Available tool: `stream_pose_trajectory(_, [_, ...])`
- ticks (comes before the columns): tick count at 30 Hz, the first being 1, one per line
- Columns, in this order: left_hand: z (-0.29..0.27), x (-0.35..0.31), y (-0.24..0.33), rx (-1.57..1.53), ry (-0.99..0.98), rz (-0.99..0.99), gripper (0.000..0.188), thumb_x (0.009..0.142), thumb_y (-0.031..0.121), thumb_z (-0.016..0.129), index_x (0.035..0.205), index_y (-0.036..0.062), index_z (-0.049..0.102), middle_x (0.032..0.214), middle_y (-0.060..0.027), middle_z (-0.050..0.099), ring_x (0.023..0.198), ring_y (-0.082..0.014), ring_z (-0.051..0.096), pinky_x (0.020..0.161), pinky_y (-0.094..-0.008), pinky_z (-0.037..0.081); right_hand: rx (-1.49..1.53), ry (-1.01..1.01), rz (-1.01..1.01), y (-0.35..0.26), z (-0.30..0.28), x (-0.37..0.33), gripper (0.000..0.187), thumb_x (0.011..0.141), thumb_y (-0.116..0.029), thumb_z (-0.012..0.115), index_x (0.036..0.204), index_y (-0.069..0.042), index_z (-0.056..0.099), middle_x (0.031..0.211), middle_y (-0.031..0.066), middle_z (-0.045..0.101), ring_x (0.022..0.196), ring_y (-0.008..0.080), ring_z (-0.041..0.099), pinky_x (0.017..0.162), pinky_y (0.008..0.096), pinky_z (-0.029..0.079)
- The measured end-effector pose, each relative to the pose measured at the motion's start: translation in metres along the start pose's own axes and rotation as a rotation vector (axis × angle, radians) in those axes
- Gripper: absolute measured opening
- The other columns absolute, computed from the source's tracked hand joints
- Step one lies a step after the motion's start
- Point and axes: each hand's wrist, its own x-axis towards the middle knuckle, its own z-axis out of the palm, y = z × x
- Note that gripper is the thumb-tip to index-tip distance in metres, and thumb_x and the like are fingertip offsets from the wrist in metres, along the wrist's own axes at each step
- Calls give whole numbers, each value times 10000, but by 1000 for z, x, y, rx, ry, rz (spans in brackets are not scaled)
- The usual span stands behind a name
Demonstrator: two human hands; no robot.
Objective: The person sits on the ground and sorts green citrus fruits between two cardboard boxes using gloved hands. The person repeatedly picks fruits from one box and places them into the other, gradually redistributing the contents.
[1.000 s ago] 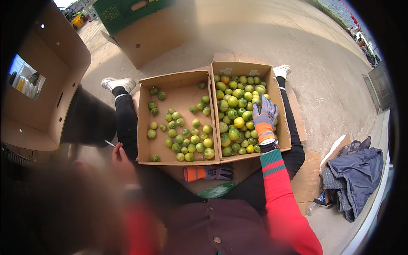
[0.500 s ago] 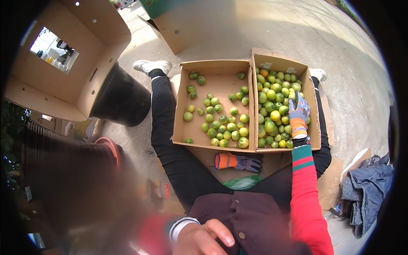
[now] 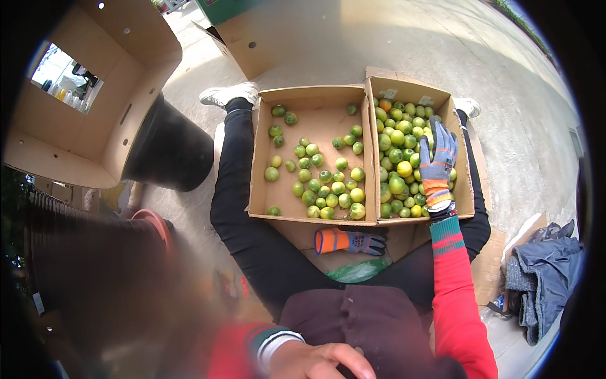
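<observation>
Two cardboard boxes stand side by side between my outstretched legs. Green tomatoes (image 3: 396, 155), some turning yellow or orange, fill the right box (image 3: 464, 183). Fewer tomatoes (image 3: 325, 176) lie loosely over the bottom of the left box (image 3: 268, 98). My right hand (image 3: 438, 161), in a grey and orange work glove, rests on the tomatoes at the right side of the right box, fingers stretched out and thumb apart. Bare, my left hand (image 3: 322, 361) is low in front of my body, fingers extended and apart; the lower edge cuts it off, and nothing held shows.
A matching glove (image 3: 350, 241) and green plastic (image 3: 358, 271) lie before the boxes. At left are a large open carton (image 3: 88, 136), a black bucket (image 3: 173, 148) and stacked pots with a reddish rim (image 3: 154, 224). Dark clothing (image 3: 546, 278) lies at right.
My right hand has shifted slightly, with its fingers now spread flatter over the tomatoes. My left hand has moved a little lower and to the right. The whole view has shifted slightly.
</observation>
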Motion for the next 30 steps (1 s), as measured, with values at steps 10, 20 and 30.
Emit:
stream_pose_trajectory(10, [-6, 7, -6, -29, 232, 91, 403, 933, 417, 506, 1333, 381, 480, 1393, 160, 449, 1148, -213, 486, 905, -452, 362, 189, -840, -363, -214, 86, -25, 410, 868, -309, 560, 1246, -151, 534, 1170, 74, 577, 1105, 275, 517, 1028, 418, 313])
stream_pose_trajectory(20, [-27, 1, 5, -23, 286, 33, 458, 905, 476, 528, 1347, 376, 464, 1400, 152, 441, 1139, -225, 494, 883, -448, 374, -73, -976, -407, -250, 165, -41, 388, 844, -283, 572, 1200, -136, 525, 1085, 122, 596, 1013, 258, 574, 908, 403, 372])
stream_pose_trajectory(30, [-28, 6, -13, -65, 150, -86, 488, 881, 503, 552, 1349, 403, 450, 1422, 172, 402, 1162, -202, 468, 901, -444, 364, 385, -228, 55, -121, 20, 40, 506, 784, -274, 675, 1231, -96, 517, 1096, 119, 593, 1035, 312, 536, 987, 435, 339])
